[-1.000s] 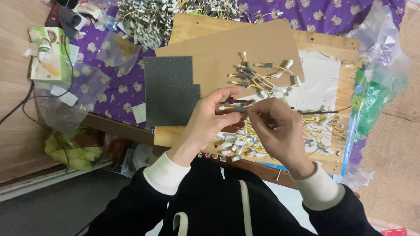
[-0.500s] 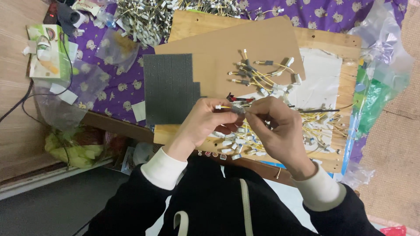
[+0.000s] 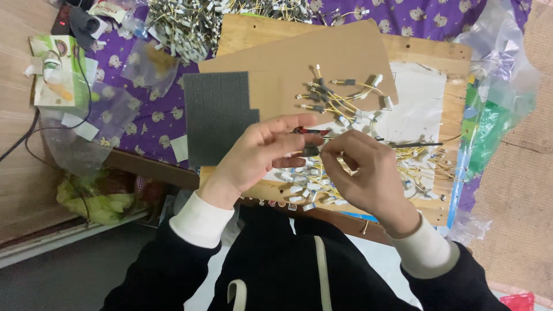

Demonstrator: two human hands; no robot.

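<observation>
A purple cloth (image 3: 147, 112) with small prints covers the tabletop, and a wooden board (image 3: 438, 55) lies on it. On the board sits a brown card sheet (image 3: 276, 63) with a dark grey foam pad (image 3: 216, 115) at its left edge. Yellow wires with small plugs (image 3: 340, 98) lie loose on the card sheet, and a big heap of the same wires (image 3: 190, 23) is behind it. A green box (image 3: 57, 72) sits far left of the board. Both hands hover over the board's near edge. The left hand (image 3: 259, 155) has its grip pinched shut on a small dark plug piece (image 3: 310, 151). The right hand (image 3: 368, 173) curls beside it, fingertips pinched on the same piece.
</observation>
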